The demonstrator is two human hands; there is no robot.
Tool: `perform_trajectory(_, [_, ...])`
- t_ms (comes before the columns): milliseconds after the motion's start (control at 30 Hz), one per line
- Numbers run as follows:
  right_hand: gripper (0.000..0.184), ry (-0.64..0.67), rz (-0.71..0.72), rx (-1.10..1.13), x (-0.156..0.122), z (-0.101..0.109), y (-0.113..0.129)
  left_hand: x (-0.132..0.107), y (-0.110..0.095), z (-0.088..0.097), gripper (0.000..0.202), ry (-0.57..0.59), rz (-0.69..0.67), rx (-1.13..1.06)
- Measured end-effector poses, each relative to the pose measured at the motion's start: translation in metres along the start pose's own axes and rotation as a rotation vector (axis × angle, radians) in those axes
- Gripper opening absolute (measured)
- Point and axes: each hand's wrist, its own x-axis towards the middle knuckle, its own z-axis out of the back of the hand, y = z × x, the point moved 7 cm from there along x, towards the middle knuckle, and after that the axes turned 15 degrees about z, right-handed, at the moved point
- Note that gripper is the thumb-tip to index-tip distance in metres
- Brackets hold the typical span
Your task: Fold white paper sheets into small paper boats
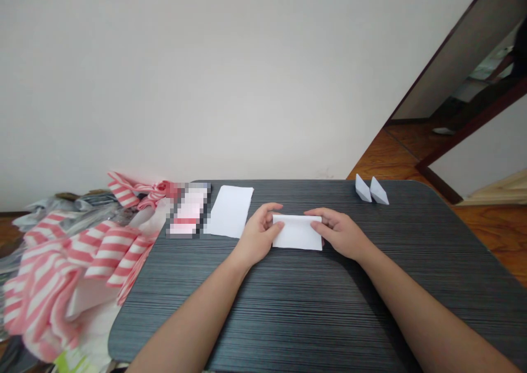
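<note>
Between my two hands is a white sheet of paper [297, 233], folded over with its fold along the top edge. My left hand [263, 229] pinches its left end, thumb on the front face and fingers behind. At the right end my right hand [335, 230] grips the paper the same way. The sheet is held just over the dark table, and I cannot tell whether its lower edge touches the surface. To the left of my left hand lies a stack of white paper [231, 210]. Two folded paper shapes with pointed tips, a left one [363, 188] and a right one [379, 191], stand at the back right.
The dark, ribbed table [296, 312] backs onto a pale wall [230, 77]. A blurred-out phone-like object [189, 211] lies by the paper stack. Red-and-white striped cloth [53, 285] is heaped at the left. Beyond the right edge, a person's dark clothing [521, 49] partly shows.
</note>
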Motion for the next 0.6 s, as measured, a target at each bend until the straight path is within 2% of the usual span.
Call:
perform_trajectory(167, [0.027,-0.078,0.026,-0.107,0.000,0.008,0.002,0.002,0.003,0.000,0.046,0.017,0.039,-0.011])
perform_trajectory(333, [0.027,-0.161,0.030,-0.089,-0.001,0.013,0.003,0.003,0.011,-0.002,0.035,0.056,0.108,0.142])
perform_trajectory(600, [0.028,-0.173,0.024,-0.062,-0.001,0.012,0.005,0.003,0.014,0.000,0.033,0.003,0.107,0.234])
